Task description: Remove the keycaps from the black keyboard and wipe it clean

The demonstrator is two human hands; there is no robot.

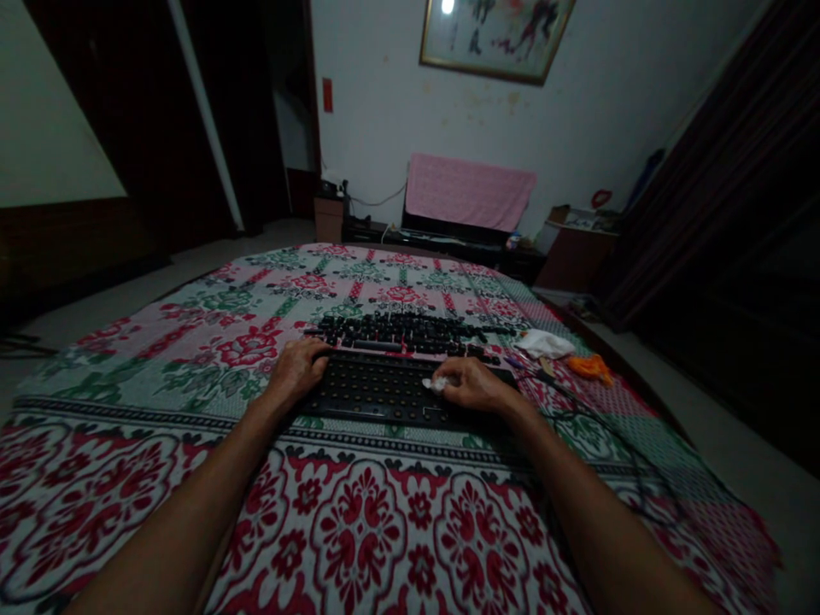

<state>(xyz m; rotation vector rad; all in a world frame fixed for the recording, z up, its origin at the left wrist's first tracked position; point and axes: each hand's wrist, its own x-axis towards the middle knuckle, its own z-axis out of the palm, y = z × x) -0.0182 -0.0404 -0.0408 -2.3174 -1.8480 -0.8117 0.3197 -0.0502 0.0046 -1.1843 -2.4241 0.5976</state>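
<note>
A black keyboard (375, 389) without its keycaps lies on the patterned bedspread, its rows of bare key posts showing. My left hand (295, 369) is closed around the keyboard's upper left end, thumb on the near side and fingers over the far edge. Over the right part of the key posts, my right hand (472, 383) pinches a small crumpled white tissue (438, 384). Just beyond the keyboard, loose black keycaps (410, 329) are spread in rough rows. The right end of the keyboard is partly hidden by my right hand and wrist.
To the right lie a white cloth (546, 344), an orange cloth (589, 369) and a dark cable (595, 414) that trails toward me. Past the bed's far edge stands a low cabinet (371, 232) with a pink cloth (471, 192) draped over something. A framed picture (496, 38) hangs above.
</note>
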